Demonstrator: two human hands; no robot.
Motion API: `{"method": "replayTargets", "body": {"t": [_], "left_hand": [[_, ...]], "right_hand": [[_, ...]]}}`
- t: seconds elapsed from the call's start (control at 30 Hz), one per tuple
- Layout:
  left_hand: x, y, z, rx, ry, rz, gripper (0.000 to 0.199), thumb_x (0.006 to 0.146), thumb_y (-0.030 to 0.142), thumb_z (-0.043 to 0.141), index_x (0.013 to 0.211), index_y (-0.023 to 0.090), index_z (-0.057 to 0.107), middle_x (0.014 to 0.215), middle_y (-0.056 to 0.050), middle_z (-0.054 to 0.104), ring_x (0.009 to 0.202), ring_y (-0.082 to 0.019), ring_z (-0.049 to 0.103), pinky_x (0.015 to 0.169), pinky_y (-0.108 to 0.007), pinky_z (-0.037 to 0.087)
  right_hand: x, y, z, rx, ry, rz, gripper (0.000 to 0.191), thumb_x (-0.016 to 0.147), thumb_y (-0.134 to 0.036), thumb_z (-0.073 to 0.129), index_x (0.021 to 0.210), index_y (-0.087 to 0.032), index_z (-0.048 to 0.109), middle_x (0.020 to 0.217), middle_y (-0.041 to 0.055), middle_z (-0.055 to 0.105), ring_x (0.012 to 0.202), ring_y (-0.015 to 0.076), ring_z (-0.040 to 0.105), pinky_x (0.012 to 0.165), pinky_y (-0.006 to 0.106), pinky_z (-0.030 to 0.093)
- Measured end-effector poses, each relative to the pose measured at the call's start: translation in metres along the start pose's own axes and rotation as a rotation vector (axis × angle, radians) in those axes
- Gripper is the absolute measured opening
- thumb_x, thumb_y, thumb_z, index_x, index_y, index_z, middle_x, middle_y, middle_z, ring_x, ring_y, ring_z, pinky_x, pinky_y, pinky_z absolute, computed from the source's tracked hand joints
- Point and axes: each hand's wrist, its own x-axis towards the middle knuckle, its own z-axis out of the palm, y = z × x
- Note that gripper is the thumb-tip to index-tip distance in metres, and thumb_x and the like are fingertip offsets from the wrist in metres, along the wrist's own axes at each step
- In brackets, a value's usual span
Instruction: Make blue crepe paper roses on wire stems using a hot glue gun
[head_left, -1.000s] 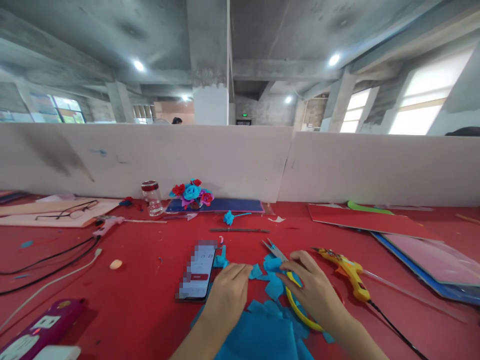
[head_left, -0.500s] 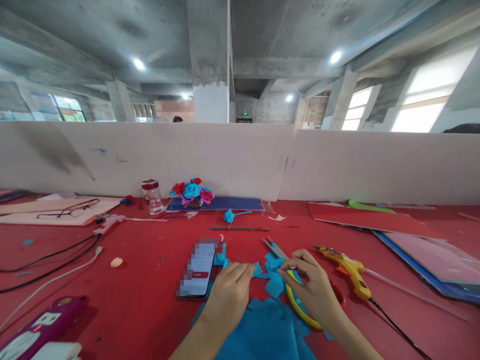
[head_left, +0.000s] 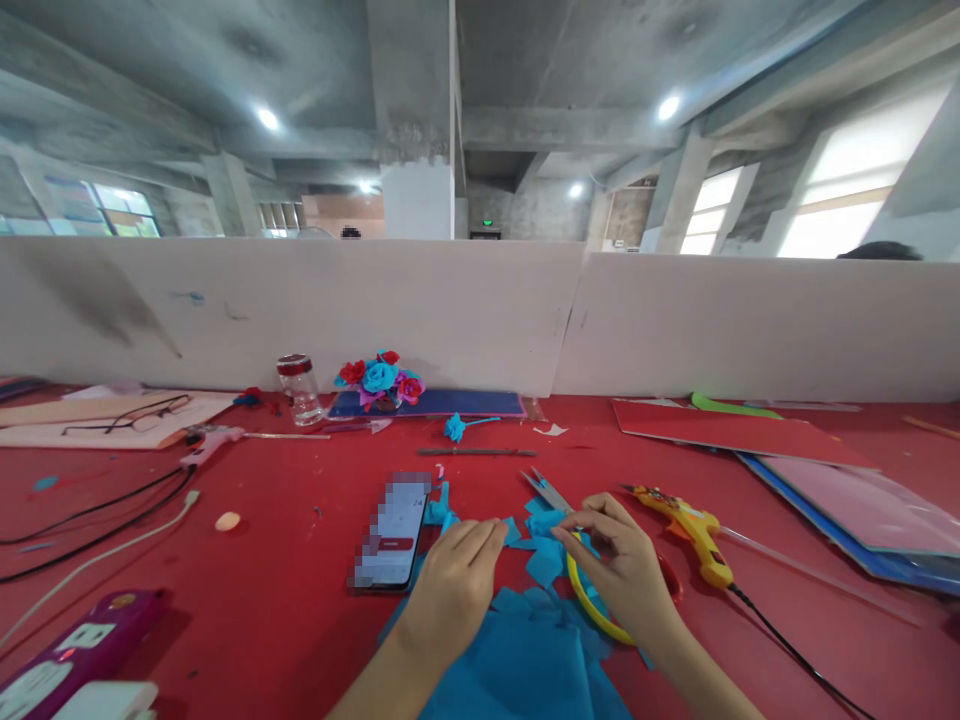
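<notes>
My left hand point(head_left: 459, 575) is over the near middle of the table, fingers pressed together and pointing down. Its thumb is hidden, and so is anything it pinches. My right hand point(head_left: 619, 560) has its thumb and forefinger brought close together; I cannot make out what lies between them. Just beyond the fingertips are small cut pieces of blue crepe paper point(head_left: 546, 565). Under the right hand lies a pair of scissors point(head_left: 581, 590) with yellow and red handles, blades pointing away. A larger blue crepe paper sheet point(head_left: 517, 660) spreads below both wrists.
A phone point(head_left: 394, 535) lies left of my left hand. A yellow hot glue gun point(head_left: 694, 535) with a cord is at right. Farther back are a blue paper flower point(head_left: 454, 428), a thin stick point(head_left: 476, 452), a bouquet point(head_left: 381, 378) and a glass jar point(head_left: 301, 392). A power strip point(head_left: 82, 640) is front left.
The view has shifted slightly. My right thumb and forefinger have moved a little relative to each other; the left hand keeps nearly the same pose. The papers and scissors stay in place.
</notes>
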Motion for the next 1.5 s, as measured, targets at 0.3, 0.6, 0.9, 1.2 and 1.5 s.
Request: {"method": "replayTargets", "body": {"t": [0.3, 0.6, 0.9, 1.2, 1.5], "left_hand": [[0.0051, 0.001, -0.0028, -0.029, 0.03, -0.006, 0.03, 0.086, 0.006, 0.035, 0.102, 0.008, 0.06, 0.091, -0.01, 0.069, 0.082, -0.02, 0.065, 0.073, -0.033, 0.056], [0.0049, 0.0024, -0.0021, -0.075, 0.035, -0.066, 0.031, 0.085, 0.006, 0.034, 0.101, 0.01, 0.061, 0.09, -0.009, 0.069, 0.081, -0.02, 0.065, 0.072, -0.033, 0.057], [0.0007, 0.0024, 0.0, -0.074, 0.002, -0.049, 0.031, 0.086, 0.006, 0.036, 0.106, 0.01, 0.059, 0.094, -0.01, 0.069, 0.084, -0.019, 0.065, 0.075, -0.034, 0.056], [0.0049, 0.0027, -0.0056, -0.075, 0.001, -0.02, 0.032, 0.085, 0.004, 0.035, 0.106, 0.011, 0.059, 0.095, -0.009, 0.069, 0.085, -0.019, 0.065, 0.075, -0.033, 0.055], [0.0014, 0.0036, -0.0098, 0.063, -0.01, 0.07, 0.034, 0.083, 0.0, 0.037, 0.111, 0.007, 0.056, 0.102, -0.011, 0.067, 0.088, -0.019, 0.063, 0.078, -0.034, 0.053]], "right_hand": [[-0.0024, 0.0025, -0.0003, -0.157, 0.044, -0.17, 0.016, 0.081, -0.031, 0.056, 0.071, -0.02, 0.064, 0.077, 0.0029, 0.05, 0.067, 0.0148, 0.055, 0.062, 0.026, 0.048], [-0.0036, 0.0019, -0.0007, -0.205, 0.026, -0.241, 0.015, 0.08, -0.031, 0.057, 0.074, -0.02, 0.064, 0.078, 0.0036, 0.049, 0.069, 0.0157, 0.054, 0.061, 0.026, 0.048], [-0.0048, 0.0019, -0.0008, -0.165, -0.001, -0.173, 0.01, 0.083, -0.023, 0.052, 0.076, -0.019, 0.059, 0.082, 0.004, 0.048, 0.073, 0.0153, 0.053, 0.065, 0.026, 0.047], [-0.004, -0.0011, 0.0005, -0.244, 0.041, -0.232, 0.009, 0.084, -0.022, 0.049, 0.079, -0.02, 0.057, 0.082, 0.0042, 0.049, 0.072, 0.0154, 0.054, 0.064, 0.026, 0.048], [-0.0079, -0.0009, 0.0043, -0.235, 0.077, -0.251, 0.008, 0.084, -0.019, 0.047, 0.081, -0.021, 0.054, 0.081, 0.0041, 0.049, 0.072, 0.0153, 0.055, 0.064, 0.027, 0.048]]}}
